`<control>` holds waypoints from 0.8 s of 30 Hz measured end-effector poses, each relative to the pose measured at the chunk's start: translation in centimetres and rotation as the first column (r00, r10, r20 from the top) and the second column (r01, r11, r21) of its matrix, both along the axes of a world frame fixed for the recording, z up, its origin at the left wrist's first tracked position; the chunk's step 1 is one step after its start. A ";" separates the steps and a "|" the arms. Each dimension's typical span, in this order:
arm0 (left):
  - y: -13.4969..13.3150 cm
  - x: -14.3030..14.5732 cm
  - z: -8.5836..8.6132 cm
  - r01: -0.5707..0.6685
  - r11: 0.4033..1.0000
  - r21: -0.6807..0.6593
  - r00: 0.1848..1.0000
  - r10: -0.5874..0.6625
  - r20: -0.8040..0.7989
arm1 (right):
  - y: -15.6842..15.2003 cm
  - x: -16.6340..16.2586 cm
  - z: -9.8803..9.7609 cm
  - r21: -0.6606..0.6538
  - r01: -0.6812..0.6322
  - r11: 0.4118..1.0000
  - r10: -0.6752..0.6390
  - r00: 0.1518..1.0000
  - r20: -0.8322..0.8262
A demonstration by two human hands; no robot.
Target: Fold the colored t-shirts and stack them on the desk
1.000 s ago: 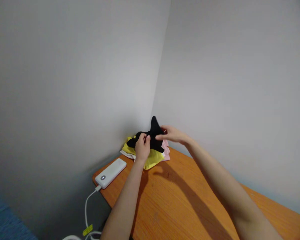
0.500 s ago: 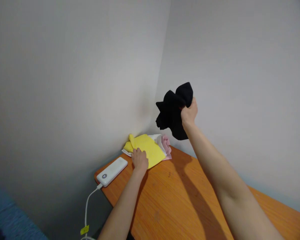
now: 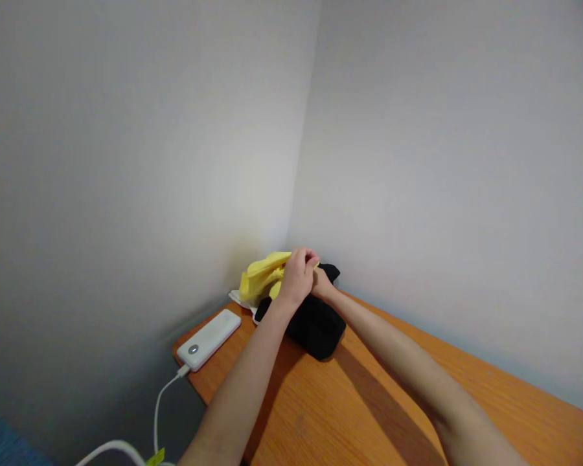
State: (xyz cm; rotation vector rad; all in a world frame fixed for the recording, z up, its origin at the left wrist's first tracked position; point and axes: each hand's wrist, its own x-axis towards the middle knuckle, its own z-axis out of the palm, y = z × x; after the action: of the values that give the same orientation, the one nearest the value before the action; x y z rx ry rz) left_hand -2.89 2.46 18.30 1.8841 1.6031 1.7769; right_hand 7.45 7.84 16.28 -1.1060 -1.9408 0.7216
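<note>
Grey-white walls meet in a corner, with an orange wood-grain table pushed into it. Left to right:
- White charging cable hangs off the edge and runs into a white rectangular power bank. Both unmoved across all 3 frames.
- Crumpled yellow fabric cloth lay flat on the pile 0.5 s ago. Now 1 end is lifted clear of it.
- Left hand was resting on that cloth. Its fingers are now curled tight on the raised end.
- Right hand is touching the left hand, mostly hidden behind it. Can't tell if its fingers are closed on anything.
- Bunched black fabric cloth was held high by the right hand 0.5 s ago. It is now down on the table in front of the pile, under both wrists.

Read: black piece looks put down, and yellow is the piece in hand.
</note>
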 end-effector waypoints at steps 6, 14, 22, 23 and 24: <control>-0.5 -2.9 -2.5 -0.182 0.980 0.076 0.961 0.161 0.227 | 5.8 4.3 9.2 0.018 0.135 0.991 -0.131 0.984 -0.121; 2.3 -3.2 -2.6 -0.095 0.992 0.085 0.959 0.068 0.274 | -3.0 3.8 -3.0 -0.067 -0.156 0.985 0.167 0.821 0.546; 1.1 -5.7 1.3 -0.232 0.934 0.273 0.869 0.073 0.490 | -2.1 5.3 -3.0 0.177 -0.004 0.984 -0.067 0.917 0.393; 1.2 -6.3 2.2 -0.238 0.922 0.305 0.860 0.054 0.507 | -0.9 5.7 -1.0 0.221 0.085 0.972 -0.141 0.957 0.255; 1.5 -6.8 3.0 -0.241 0.912 0.332 0.851 0.034 0.524 | 0.3 6.0 1.1 0.253 0.174 0.952 -0.208 0.972 0.114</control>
State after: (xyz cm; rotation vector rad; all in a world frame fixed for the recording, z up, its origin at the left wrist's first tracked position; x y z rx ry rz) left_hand -9.73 3.97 21.26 1.2399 1.2818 2.5398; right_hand 13.41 8.12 17.43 -1.1959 -1.9422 0.2997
